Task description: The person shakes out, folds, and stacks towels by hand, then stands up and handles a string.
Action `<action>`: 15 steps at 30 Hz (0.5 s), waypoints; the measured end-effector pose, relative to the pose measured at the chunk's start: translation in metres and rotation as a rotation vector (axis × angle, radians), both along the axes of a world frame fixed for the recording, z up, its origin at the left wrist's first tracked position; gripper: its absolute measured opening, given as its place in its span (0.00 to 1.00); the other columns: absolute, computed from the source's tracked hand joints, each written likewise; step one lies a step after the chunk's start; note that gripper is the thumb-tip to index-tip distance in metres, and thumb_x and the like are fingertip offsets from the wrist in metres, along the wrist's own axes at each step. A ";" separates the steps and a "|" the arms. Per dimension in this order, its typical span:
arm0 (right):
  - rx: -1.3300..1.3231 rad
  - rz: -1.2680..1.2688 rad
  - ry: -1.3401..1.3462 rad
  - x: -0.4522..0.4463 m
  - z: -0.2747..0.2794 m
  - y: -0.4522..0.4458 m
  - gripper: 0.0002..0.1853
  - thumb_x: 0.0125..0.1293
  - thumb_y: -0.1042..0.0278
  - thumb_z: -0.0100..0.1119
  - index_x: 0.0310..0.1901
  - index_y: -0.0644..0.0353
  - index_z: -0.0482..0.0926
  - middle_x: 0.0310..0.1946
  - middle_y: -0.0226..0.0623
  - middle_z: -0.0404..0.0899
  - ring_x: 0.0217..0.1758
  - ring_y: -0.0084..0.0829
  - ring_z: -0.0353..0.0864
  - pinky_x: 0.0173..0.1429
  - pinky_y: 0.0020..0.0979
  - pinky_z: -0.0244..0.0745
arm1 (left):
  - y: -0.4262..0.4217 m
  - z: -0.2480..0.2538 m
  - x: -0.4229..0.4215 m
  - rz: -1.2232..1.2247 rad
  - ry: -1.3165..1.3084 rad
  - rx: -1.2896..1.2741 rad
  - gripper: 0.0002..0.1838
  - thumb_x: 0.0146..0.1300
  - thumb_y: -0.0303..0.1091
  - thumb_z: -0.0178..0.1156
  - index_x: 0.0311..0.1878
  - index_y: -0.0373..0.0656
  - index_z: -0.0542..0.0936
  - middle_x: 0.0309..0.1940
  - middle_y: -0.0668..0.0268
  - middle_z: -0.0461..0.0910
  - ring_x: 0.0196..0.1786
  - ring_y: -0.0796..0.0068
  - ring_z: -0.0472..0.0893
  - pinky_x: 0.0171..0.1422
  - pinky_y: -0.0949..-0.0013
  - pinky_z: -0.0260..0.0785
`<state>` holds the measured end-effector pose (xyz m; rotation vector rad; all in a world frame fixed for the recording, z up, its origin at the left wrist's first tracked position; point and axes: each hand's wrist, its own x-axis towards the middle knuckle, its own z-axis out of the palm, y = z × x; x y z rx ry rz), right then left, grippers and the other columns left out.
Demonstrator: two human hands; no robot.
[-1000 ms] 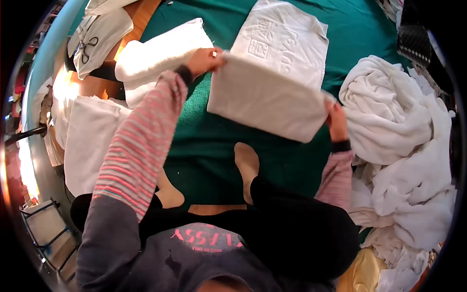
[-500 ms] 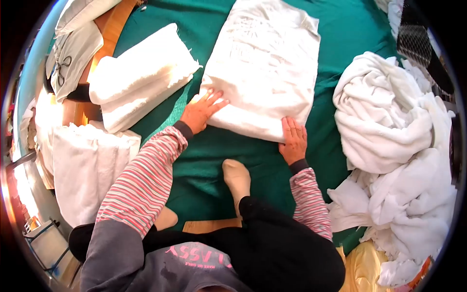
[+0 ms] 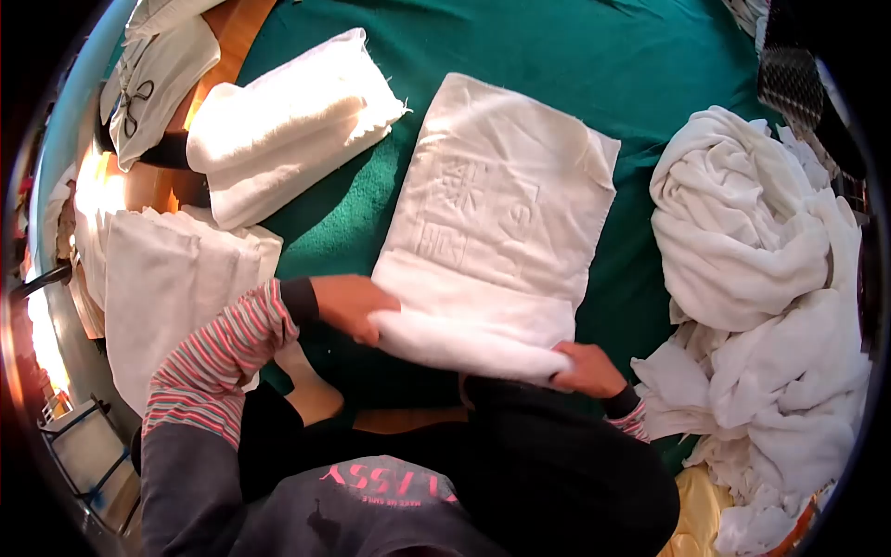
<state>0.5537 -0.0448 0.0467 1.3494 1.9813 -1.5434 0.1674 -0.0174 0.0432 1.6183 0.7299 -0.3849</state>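
A white towel point(image 3: 501, 213) with raised characters lies on the green cloth in front of me, its near edge lifted and turned over into a fold. My left hand point(image 3: 357, 308) grips the left end of that fold, fingers curled around it and slightly blurred. At the fold's right end, my right hand point(image 3: 591, 370) is closed on the same towel, with the thumb side on top. The fold between both hands is smeared by motion and hangs close to my knees.
Folded white towels point(image 3: 292, 125) lie at the upper left, and another white stack point(image 3: 181, 297) sits below them. On the right is a large heap of crumpled white cloth point(image 3: 742, 223). Yellow fabric point(image 3: 696, 515) shows at lower right. Green cloth point(image 3: 353, 213) covers the surface.
The towel has slid towards me. My hands, earlier flat on its near edge, now grip that edge and have lifted it into a fold.
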 end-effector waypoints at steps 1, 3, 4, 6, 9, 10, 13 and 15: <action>0.069 -0.121 0.090 0.005 -0.003 0.004 0.17 0.41 0.61 0.59 0.35 0.60 0.73 0.28 0.43 0.75 0.30 0.37 0.77 0.35 0.32 0.70 | 0.011 -0.004 -0.001 0.006 0.037 -0.077 0.26 0.40 0.38 0.57 0.45 0.39 0.71 0.32 0.52 0.75 0.35 0.55 0.75 0.41 0.62 0.67; 0.089 -0.309 0.170 0.014 -0.005 0.025 0.16 0.43 0.64 0.59 0.34 0.62 0.72 0.27 0.35 0.74 0.29 0.27 0.74 0.36 0.27 0.69 | 0.036 -0.037 -0.016 0.145 -0.170 -0.060 0.25 0.40 0.37 0.59 0.43 0.37 0.71 0.31 0.57 0.74 0.36 0.69 0.73 0.41 0.68 0.66; 0.038 -0.412 0.223 0.014 -0.003 0.043 0.16 0.43 0.65 0.59 0.35 0.62 0.72 0.28 0.32 0.73 0.31 0.23 0.72 0.36 0.24 0.68 | 0.055 -0.034 -0.019 0.329 -0.144 -0.242 0.23 0.41 0.39 0.60 0.42 0.37 0.72 0.32 0.63 0.74 0.38 0.72 0.72 0.41 0.69 0.66; 0.061 -0.530 0.289 0.016 -0.007 0.090 0.15 0.45 0.67 0.59 0.37 0.61 0.71 0.30 0.27 0.71 0.34 0.19 0.69 0.38 0.21 0.66 | 0.099 -0.041 -0.028 0.580 -0.187 -0.314 0.23 0.45 0.41 0.60 0.45 0.42 0.71 0.35 0.71 0.72 0.36 0.83 0.71 0.38 0.78 0.65; 0.200 -0.702 0.441 0.023 -0.041 0.173 0.16 0.50 0.67 0.58 0.41 0.61 0.71 0.35 0.27 0.71 0.37 0.19 0.68 0.43 0.19 0.63 | 0.153 -0.030 -0.002 1.087 -0.288 -0.125 0.13 0.52 0.44 0.57 0.36 0.47 0.72 0.28 0.75 0.71 0.28 0.87 0.70 0.33 0.82 0.63; 0.346 -0.724 0.429 0.024 -0.058 0.202 0.18 0.52 0.65 0.58 0.43 0.62 0.70 0.37 0.28 0.71 0.40 0.20 0.68 0.45 0.20 0.63 | 0.172 -0.048 0.002 1.133 -0.405 -0.091 0.12 0.53 0.43 0.56 0.35 0.47 0.72 0.29 0.75 0.71 0.29 0.88 0.70 0.35 0.82 0.63; 0.526 -0.971 0.311 0.018 -0.102 0.251 0.33 0.51 0.50 0.60 0.51 0.68 0.65 0.43 0.37 0.70 0.45 0.25 0.68 0.50 0.23 0.63 | 0.196 -0.094 0.021 1.445 -0.333 0.190 0.33 0.48 0.46 0.61 0.53 0.33 0.65 0.39 0.64 0.73 0.39 0.77 0.72 0.42 0.76 0.66; 0.687 -0.994 0.222 0.036 -0.143 0.259 0.36 0.51 0.50 0.60 0.54 0.70 0.62 0.46 0.40 0.69 0.47 0.27 0.68 0.51 0.24 0.63 | 0.185 -0.110 0.032 1.510 -0.272 0.254 0.43 0.46 0.47 0.63 0.58 0.28 0.57 0.49 0.52 0.68 0.49 0.66 0.71 0.52 0.71 0.64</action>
